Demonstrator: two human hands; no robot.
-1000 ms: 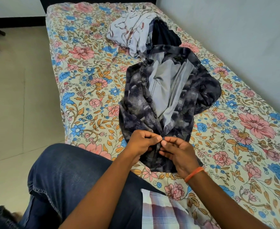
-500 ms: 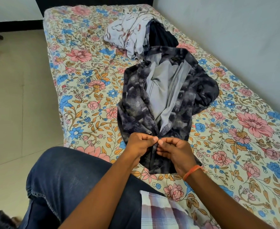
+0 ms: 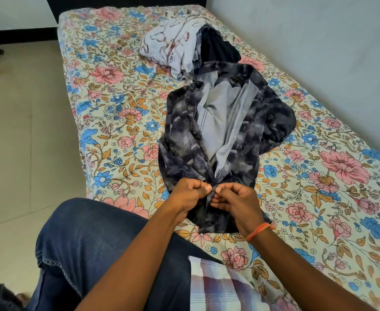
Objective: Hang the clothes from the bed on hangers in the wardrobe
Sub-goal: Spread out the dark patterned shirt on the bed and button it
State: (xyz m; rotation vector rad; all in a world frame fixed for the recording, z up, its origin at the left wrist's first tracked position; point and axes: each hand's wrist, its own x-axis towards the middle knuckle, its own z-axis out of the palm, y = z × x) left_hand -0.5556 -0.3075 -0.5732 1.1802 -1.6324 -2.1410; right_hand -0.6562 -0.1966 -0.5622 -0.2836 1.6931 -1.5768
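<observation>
Shirt (image 3: 184, 140), dark with a grey mottled floral print, lies on its back along the middle of the bed (image 3: 108, 122), front open from the collar down, pale grey lining showing. Both hands meet at the lower placket. Left hand (image 3: 187, 194) curls its fingers and thumb round the left edge of the front; right hand (image 3: 233, 204) pinches the opposite edge, thumb tips almost touching. Looks like a button being worked, though the button itself is hidden under the thumbs. Orange band on the right wrist.

Handling, as judged: thin woven cloth, light, limp, no stiffness except collar and placket. It will fold and slide off anything narrow. Best taken at the collar or shoulder seams for hanging; a hold at the hem would let it bunch. Not fragile, but buttons can snag.

Outward: right sleeve is folded in a soft loop beside the body of the garment. Just beyond the collar, a crumpled white garment (image 3: 173, 43) with reddish-brown streaks, touching a dark navy garment (image 3: 218, 50). Bedsheet is cream with pink and blue flowers, lightly wrinkled. A jeans-clad knee (image 3: 90, 239) rests at the near edge; checked cloth (image 3: 218, 286) below the forearms. Pale tiled floor left, plain wall right. No hanger or wardrobe in view.
</observation>
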